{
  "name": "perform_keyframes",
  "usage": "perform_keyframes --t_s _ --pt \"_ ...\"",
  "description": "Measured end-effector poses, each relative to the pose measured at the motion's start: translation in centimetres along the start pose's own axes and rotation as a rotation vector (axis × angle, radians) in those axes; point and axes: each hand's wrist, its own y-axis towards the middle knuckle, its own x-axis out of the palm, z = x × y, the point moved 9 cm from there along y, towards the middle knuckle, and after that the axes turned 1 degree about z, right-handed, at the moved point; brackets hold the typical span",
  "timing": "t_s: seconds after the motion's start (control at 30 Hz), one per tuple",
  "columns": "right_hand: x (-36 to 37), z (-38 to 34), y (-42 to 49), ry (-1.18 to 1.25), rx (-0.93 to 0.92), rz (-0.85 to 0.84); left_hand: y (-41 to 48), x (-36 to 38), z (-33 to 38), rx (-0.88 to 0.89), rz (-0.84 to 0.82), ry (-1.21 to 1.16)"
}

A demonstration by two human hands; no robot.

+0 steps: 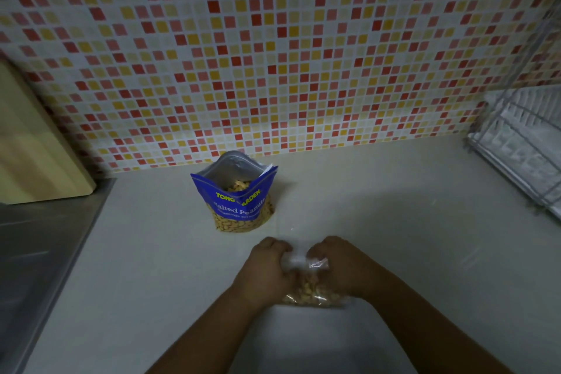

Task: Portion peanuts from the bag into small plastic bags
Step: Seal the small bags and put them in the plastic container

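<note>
1. Both hands are working closest to the viewer. The left hand (267, 267) and the right hand (340, 264) are each pinching the gathered top of the small plastic bag (306, 270), with fingers curled round the film.
2. That small bag is resting on the counter (394, 222) between the hands, with a portion of peanuts (309, 291) lying in its bottom.
3. Handling judgement: the film is looking thin, soft and slippery, and the load light and loose. Gripping at the neck above the nuts is probably giving the safest purchase, since squeezing lower is risking a split or a spill.
4. Behind the hands, and apart from them, the blue peanut bag (239, 200) is standing upright with its mouth gaping and nuts showing inside. A knock would probably tip it.
5. At the left, a steel sink surround (39, 252) and a wooden cutting board (36, 146) are flanking the counter. At the right, a wire dish rack (522, 146) is sitting. None of these is blocking the path between the two bags.
6. Farthest back, a tiled wall (273, 55) is closing off the counter.
</note>
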Motion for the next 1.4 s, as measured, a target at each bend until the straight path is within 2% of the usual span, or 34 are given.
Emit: perform_keyframes --t_s 0.1,0.17,0.27,0.37,0.5,0.77,0.93,1.1,1.2,1.4 --pt "-4.7 -0.1 1.7 0.138 -0.011 0.156 0.3 -2.2 -0.6 -0.01 -0.01 -0.254" --pt "-6.7 0.5 3.7 0.121 -0.016 0.189 0.1 -2.2 -1.7 -0.011 -0.162 -0.268" --pt "-6.0 1.7 7.0 -0.083 0.022 0.011 -1.0 -0.5 -4.0 0.028 -0.376 -0.083" --pt "-3.2 3.1 9.2 -0.308 0.042 -0.192 -1.7 1.1 -4.9 0.085 -0.417 -0.06" --pt "-1.0 4.0 10.4 -0.497 0.02 -0.24 -1.8 1.7 -5.3 0.115 -0.345 0.026" --pt "-1.8 3.5 10.7 -0.616 -0.01 -0.138 -1.8 1.7 -5.6 0.125 -0.194 -0.085" --pt "-2.1 3.7 10.5 -0.587 0.0 -0.066 -1.7 1.6 -5.6 0.108 -0.15 -0.084" --pt "-3.1 3.7 10.5 -0.437 0.096 -0.071 -1.6 1.4 -5.4 0.133 -0.122 -0.075" --pt "-4.5 3.2 10.6 -0.344 0.091 0.043 -1.5 1.6 -5.9 0.139 -0.098 -0.072" --pt "-12.5 1.0 9.2 -0.018 -0.002 0.546 -1.5 1.8 -6.5 0.128 -0.078 -0.077"
